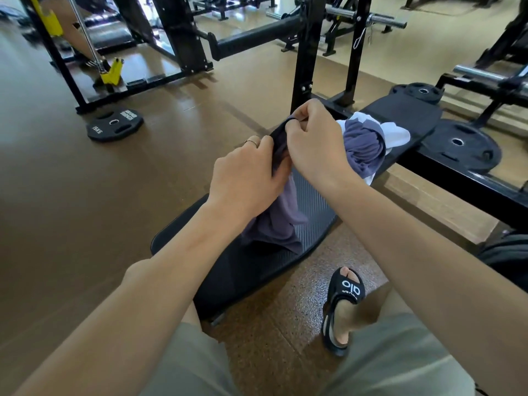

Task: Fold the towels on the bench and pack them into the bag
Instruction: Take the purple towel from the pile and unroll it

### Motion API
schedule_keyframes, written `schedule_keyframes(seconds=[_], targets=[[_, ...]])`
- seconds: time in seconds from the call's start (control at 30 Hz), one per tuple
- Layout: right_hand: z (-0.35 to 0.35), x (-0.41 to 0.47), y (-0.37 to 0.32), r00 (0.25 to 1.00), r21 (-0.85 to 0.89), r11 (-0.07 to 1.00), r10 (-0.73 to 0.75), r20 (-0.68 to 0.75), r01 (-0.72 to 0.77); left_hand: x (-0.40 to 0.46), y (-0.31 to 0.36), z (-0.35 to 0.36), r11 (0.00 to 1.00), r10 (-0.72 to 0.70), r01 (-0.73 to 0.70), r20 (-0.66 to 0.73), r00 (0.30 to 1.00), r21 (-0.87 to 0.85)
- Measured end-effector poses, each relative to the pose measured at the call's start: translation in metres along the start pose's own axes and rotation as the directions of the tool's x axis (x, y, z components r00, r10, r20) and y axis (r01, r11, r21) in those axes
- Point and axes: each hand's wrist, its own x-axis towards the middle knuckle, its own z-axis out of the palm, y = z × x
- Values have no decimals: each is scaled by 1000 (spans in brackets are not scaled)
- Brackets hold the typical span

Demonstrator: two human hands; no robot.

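I sit astride a black bench (pixel 257 270) that runs away from me to the upper right. A purple-grey towel (pixel 274 221) hangs above the bench, its lower end resting on the pad. My left hand (pixel 245 172) grips its bunched upper part. My right hand (pixel 311 144) pinches the towel's top edge just above and to the right of the left hand. Farther along the bench lie a crumpled purple towel (pixel 363 147) and a white towel (pixel 397 132) beneath it. A dark bag (pixel 508 261) shows partly at the right edge.
A black rack upright (pixel 305 61) stands just behind the bench. Weight plates lie on the floor: a 15 kg plate (pixel 114 124) at left, a larger plate (pixel 460 144) at right. My sandalled right foot (pixel 343 304) rests on the floor beside the bench.
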Motion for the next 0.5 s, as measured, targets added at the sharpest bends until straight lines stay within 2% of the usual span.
schedule_keyframes(seconds=[0.17,0.33,0.5], targets=[[-3,3,-11,999,-21,999,-50,0,50,2,-1,7,994,79,-68,-123,989,91],[-4,3,-14,994,-47,993,-107,-10,106,11,-6,3,988,108,-93,-121,987,126],[-6,6,-21,989,-31,988,-150,-17,150,16,-2,-4,997,48,-41,-115,992,66]])
